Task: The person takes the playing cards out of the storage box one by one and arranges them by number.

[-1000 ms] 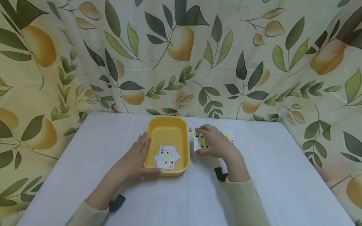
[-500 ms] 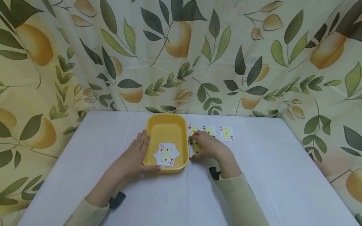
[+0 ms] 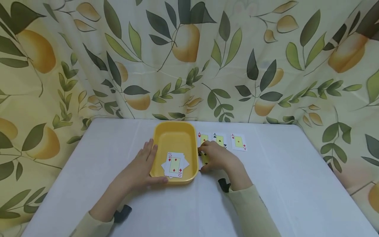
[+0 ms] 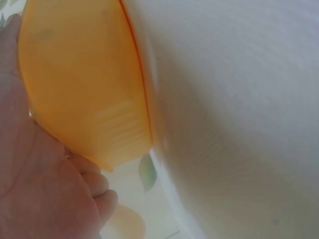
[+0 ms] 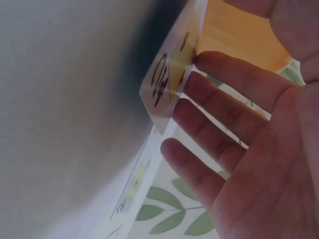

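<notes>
- Yellow tray (image 3: 174, 140), long side running near to far: the left hand (image 3: 137, 166) rests on it, fingers straight along the left wall, thumb stretched by the near rim, not curled round anything.
- In the tray's near part, the two of diamonds (image 3: 174, 165) lies face up on at least one more card, edges sticking out askew; how deep the pile goes, I cannot tell.
- The club card (image 5: 174, 67) is just outside the tray's right wall, its long axis near to far, roughly parallel with that wall. The right hand (image 3: 218, 158) is the nearer one and pinches it by the ends, thumb near, fingertips far; the card lies to the left of the palm. Whether it touches the table, I cannot tell.
- Farther off, in a row from left to right: the ace of hearts (image 3: 202, 137), the ace of clubs (image 3: 219, 140) and the ace of diamonds (image 3: 238, 142).
- Counted, near to far: two hands, one tray, one card pile, one pinched card, three aces, and one patterned curtain (image 3: 189, 85) behind.
</notes>
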{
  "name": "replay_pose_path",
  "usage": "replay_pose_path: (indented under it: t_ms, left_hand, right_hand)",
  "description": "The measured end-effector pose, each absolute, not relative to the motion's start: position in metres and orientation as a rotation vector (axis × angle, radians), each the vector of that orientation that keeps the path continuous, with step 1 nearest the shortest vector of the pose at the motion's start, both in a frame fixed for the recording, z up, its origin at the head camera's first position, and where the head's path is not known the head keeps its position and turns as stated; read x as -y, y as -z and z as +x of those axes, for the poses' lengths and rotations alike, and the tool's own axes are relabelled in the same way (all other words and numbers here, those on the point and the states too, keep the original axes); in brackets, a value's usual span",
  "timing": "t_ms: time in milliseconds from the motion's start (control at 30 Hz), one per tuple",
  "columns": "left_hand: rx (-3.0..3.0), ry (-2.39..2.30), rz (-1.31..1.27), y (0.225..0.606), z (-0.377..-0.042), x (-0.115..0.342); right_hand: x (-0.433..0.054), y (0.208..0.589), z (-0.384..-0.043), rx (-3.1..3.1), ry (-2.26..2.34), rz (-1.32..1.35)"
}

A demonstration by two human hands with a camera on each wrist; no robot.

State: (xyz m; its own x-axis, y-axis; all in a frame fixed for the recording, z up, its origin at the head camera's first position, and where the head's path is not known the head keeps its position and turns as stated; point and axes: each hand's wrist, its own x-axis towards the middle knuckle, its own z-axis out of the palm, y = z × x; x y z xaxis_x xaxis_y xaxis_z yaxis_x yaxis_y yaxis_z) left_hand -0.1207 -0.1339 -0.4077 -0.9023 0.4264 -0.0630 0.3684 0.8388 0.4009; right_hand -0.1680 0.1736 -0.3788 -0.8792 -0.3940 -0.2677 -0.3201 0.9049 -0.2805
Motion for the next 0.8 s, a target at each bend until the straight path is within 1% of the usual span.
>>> replay_pose_path:
  t_ms: [200,433,567,800]
  left_hand:
    - [-2.885,-0.585,0.632,0.405,-0.119,0.133]
    - [-2.888,-0.575,0.633,0.406,-0.118,0.134]
    - [-2.884,-0.56,0.639,0.406,-0.117,0.135]
    - [-2.896,-0.582,0.656,0.406,-0.118,0.135]
  right_hand:
    - [-0.174,0.381,-0.169,-2.75,0.358,-0.508]
    - [-0.175,0.383,-0.169,-2.767,0.333,-0.548]
    - [-0.18,0.373,-0.167,-2.799,0.39,-0.541]
    - [-0.182,0.346,-0.159,-2.895,0.575,-0.574]
